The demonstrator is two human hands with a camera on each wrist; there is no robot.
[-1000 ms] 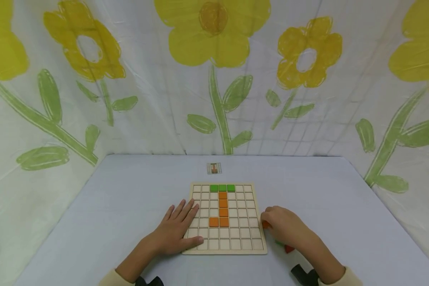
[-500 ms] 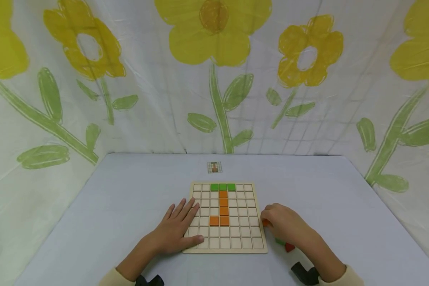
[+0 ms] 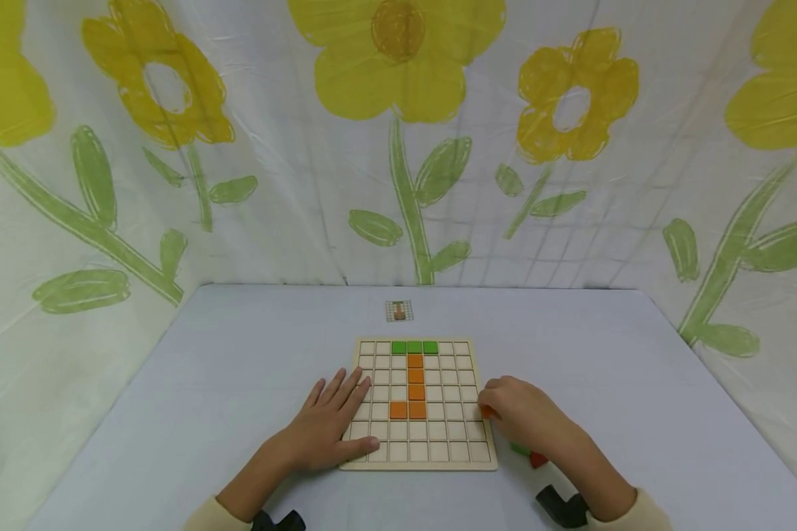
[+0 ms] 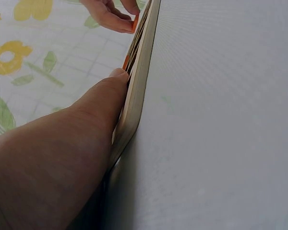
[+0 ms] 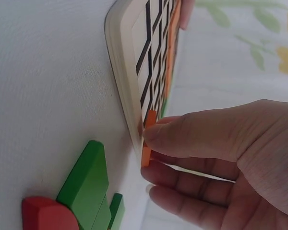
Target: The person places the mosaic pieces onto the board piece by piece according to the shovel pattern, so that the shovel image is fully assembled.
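A wooden grid board lies flat on the table, with three green tiles in its far row and several orange tiles running down from them. My left hand rests on the board's left edge, fingers spread and thumb over the near left corner. At the right edge my right hand pinches an orange tile between thumb and fingers. In the right wrist view that tile is held on edge beside the board's rim; I cannot tell whether it touches. The left wrist view also has this orange tile.
Green pieces and a red piece lie on the table right of the board, partly under my right forearm. A small printed pattern card lies beyond the board. A flower-printed curtain stands behind the table.
My right hand has shifted slightly left with the orange tile, from beside the board to over its right edge. The left hand stays in place.
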